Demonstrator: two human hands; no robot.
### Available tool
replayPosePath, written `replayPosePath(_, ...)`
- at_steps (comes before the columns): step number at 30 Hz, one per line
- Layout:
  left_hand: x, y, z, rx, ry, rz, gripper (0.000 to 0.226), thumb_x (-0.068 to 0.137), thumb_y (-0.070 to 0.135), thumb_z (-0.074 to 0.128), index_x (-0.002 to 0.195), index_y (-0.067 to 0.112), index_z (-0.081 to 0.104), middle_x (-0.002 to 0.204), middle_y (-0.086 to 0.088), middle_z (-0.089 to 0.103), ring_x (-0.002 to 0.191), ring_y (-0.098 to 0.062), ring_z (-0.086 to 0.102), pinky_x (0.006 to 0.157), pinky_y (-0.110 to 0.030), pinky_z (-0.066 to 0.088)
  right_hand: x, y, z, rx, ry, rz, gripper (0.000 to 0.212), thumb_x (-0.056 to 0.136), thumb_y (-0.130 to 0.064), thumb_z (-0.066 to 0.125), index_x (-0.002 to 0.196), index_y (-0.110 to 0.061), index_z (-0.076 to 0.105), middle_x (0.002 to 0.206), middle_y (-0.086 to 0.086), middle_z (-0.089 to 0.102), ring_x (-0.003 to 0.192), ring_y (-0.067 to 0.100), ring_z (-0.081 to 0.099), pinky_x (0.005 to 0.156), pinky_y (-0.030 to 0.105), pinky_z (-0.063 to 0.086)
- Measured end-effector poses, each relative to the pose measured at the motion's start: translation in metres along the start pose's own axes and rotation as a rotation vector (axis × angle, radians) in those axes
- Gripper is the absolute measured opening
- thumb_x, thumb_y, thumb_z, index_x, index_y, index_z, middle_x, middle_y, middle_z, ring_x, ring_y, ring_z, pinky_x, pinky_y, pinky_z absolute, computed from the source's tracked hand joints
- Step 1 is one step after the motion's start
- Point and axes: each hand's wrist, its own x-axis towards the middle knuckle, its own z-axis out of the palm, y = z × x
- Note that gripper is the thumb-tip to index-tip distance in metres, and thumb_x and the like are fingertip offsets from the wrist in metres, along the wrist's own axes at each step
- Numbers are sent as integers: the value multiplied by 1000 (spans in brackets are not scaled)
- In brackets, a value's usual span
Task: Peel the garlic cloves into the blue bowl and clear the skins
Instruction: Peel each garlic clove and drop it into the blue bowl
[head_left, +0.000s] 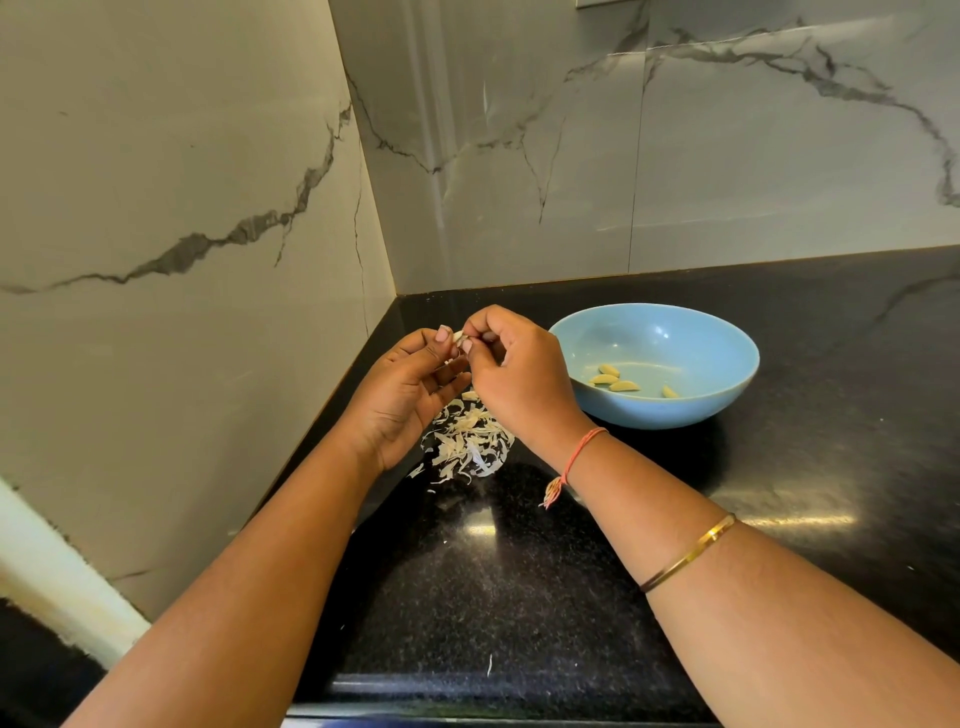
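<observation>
Pinching one garlic clove (459, 338) between them: left hand (410, 400), right hand (514, 379), near the bench's (519, 571) back corner. Skins (470, 447) piled below; blue bowl (727, 395) beside right hand, holding peeled cloves (618, 383).

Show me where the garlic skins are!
In the head view, the garlic skins sit in a pile on the black counter, just below the left hand and right hand, left of the blue bowl.

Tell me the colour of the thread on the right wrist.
Orange-red thread, shown best in the head view.
</observation>
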Motion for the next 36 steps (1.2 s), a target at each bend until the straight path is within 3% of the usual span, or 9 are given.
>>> replayPosePath(6, -3, 4, 5, -67, 58, -4, 22, 98, 16, 43, 80, 15, 54, 63, 6, 65, 72, -9, 64, 70, -24, 54, -2, -2, 0, -30, -15, 53, 11, 88, -6, 55, 84, -7, 65, 74, -2, 61, 62, 4, 52, 53, 5, 40)
replayPosePath(10, -2, 3, 3, -117, 64, -6, 22, 99, 16, 44, 80, 16, 55, 69, 3, 65, 79, -12, 65, 69, -24, 56, -4, -3, 0, -49, -27, 70, 20, 92, -16, 52, 84, -5, 67, 65, -2, 57, 58, 7, 50, 51, 8, 35)
replayPosePath(14, -2, -1, 3, -22, 30, -5, 25, 99, 15, 42, 77, 15, 53, 67, 4, 63, 69, -7, 64, 65, -21, 55, -4, -3, 2, -21, -80, 73, 12, 91, -12, 56, 88, -5, 65, 80, 7, 66, 73, 16, 64, 67, 29, 56)
replayPosePath(18, 1, -4, 1, -3, 65, -33, 24, 99, 14, 43, 78, 12, 55, 66, 0, 64, 71, -10, 61, 65, -20, 55, -2, 3, 5, -6, -118, 142, 6, 88, -8, 60, 90, -6, 66, 85, 10, 68, 78, 22, 67, 74, 40, 58)
replayPosePath(23, 4, -5, -4, 37, 170, -16, 8, 92, 11, 55, 86, 9, 59, 85, -8, 65, 80, -13, 64, 72, -21, 56, -2, 4, 3, -53, -71, 141, 7, 87, -15, 65, 82, -10, 64, 75, 4, 66, 70, 19, 65, 67, 33, 56)
replayPosePath(26, 5, -2, -9, 166, 296, 60, 6, 87, 7, 62, 86, 12, 59, 83, -4, 63, 79, -12, 63, 75, -22, 55, -1, 3, -1, -160, -85, 107, 15, 83, -21, 70, 77, -12, 60, 63, -9, 53, 59, 5, 51, 53, 16, 38)
replayPosePath(28, 6, -1, -13, 294, 364, 114, 9, 85, 8, 65, 84, 14, 60, 84, -1, 62, 83, -12, 61, 79, -24, 54, -2, 1, -3, -197, -134, 86, 18, 81, -19, 71, 74, -14, 56, 64, -11, 48, 58, 4, 45, 52, 13, 30)
replayPosePath(33, 6, 1, -18, 489, 443, 215, 21, 85, 1, 64, 78, 21, 64, 81, 4, 64, 80, -8, 61, 77, -23, 53, 0, -5, -5, -223, -302, 52, 14, 85, 2, 57, 88, -9, 65, 93, 5, 65, 83, 17, 61, 75, 28, 51)
replayPosePath(36, 7, 1, -18, 559, 449, 209, 29, 88, 0, 56, 74, 23, 66, 82, 5, 65, 80, -7, 59, 78, -24, 52, 1, -10, -13, -228, -372, 74, 15, 88, -6, 55, 90, -5, 70, 94, 3, 69, 86, 18, 65, 77, 31, 53)
